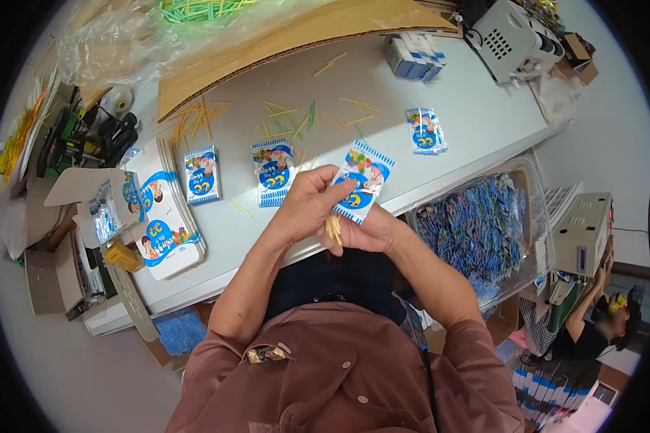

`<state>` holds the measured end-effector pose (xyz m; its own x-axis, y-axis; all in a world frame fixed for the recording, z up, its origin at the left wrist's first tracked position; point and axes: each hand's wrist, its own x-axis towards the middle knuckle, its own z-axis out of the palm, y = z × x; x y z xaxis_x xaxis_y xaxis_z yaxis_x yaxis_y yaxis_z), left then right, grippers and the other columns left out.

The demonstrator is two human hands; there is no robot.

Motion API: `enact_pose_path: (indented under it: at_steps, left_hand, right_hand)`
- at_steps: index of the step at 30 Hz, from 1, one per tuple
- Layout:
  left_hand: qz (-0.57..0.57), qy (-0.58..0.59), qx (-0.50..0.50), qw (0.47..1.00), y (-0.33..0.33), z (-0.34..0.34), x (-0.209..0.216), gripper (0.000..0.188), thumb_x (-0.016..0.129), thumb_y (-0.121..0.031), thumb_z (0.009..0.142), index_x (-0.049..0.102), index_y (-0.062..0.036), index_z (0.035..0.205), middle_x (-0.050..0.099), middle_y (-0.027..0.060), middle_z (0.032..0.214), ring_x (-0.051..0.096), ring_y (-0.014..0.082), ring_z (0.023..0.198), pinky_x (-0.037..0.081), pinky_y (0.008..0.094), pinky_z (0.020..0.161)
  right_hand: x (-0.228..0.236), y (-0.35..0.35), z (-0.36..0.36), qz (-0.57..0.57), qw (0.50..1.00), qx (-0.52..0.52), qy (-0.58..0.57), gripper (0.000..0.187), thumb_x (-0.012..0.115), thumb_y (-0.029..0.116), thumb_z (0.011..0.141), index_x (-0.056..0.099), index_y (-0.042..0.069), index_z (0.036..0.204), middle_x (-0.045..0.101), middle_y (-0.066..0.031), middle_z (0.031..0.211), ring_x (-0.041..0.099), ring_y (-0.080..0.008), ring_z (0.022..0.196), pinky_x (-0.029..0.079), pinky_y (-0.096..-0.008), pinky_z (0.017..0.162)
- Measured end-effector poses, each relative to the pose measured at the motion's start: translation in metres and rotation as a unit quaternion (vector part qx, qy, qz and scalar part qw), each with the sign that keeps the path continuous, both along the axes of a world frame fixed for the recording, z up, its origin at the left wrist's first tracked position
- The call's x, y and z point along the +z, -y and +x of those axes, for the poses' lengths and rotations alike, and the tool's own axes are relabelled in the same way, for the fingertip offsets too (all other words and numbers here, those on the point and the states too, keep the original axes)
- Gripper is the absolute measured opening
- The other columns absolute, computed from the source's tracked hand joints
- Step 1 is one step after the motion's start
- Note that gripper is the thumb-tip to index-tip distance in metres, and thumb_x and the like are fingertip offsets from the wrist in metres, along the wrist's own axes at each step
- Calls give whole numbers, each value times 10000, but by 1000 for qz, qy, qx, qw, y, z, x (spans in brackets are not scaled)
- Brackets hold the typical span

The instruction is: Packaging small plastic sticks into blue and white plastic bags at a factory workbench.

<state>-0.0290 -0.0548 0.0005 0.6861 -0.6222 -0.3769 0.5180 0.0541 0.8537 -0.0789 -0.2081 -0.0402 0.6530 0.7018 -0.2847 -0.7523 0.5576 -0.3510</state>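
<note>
In front of my chest my left hand (303,203) is closed on a blue-and-white printed sachet (363,179), its thumb pressed on the front. My right hand (373,232) is closed just below, its fingers curled around a bundle of thin yellow straw-like sticks (333,228). The sachet's lower end meets the right hand; the exact contact is hidden. On the table beyond my left hand lies a pile of like sachets (273,172). Farther left is another sachet stack (201,175), and to the right a smaller one (426,131).
Loose orange sticks (195,119) and green and yellow sticks (289,123) lie across the white table (238,94). Cardboard (296,36) borders the far side. Flat printed cartons (167,245) lie left. A clear bin (538,238) of blue packets stands right; a person (592,325) is beyond.
</note>
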Motion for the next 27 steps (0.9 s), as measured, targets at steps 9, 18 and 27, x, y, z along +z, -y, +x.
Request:
enact_pose_path:
  at_steps: [9,18,27]
  left_hand:
    - [-210,20,303,929,3,25,-6,194,617,-148,971,657,6,1082,709,57,958,654,90,789,532,238,689]
    - [14,146,-16,989,-12,29,-9,228,625,-182,968,653,9,1089,698,34,940,620,55,788,507,222,671]
    - [-171,93,394,898,-31,25,-12,228,647,-153,955,627,14,1109,702,70,1031,660,97,895,523,237,790]
  right_hand:
    - [18,-6,34,-319,937,-8,141,234,527,259,1016,559,29,986,606,-79,766,642,-186,623,547,-312,540]
    - [-1,-4,29,-31,999,33,13,264,587,286,982,557,38,1067,637,-101,803,678,-232,671,578,-362,540]
    - [-8,6,43,-439,769,-280,371,194,473,220,1042,513,31,1060,670,-111,908,635,-183,896,481,-320,879]
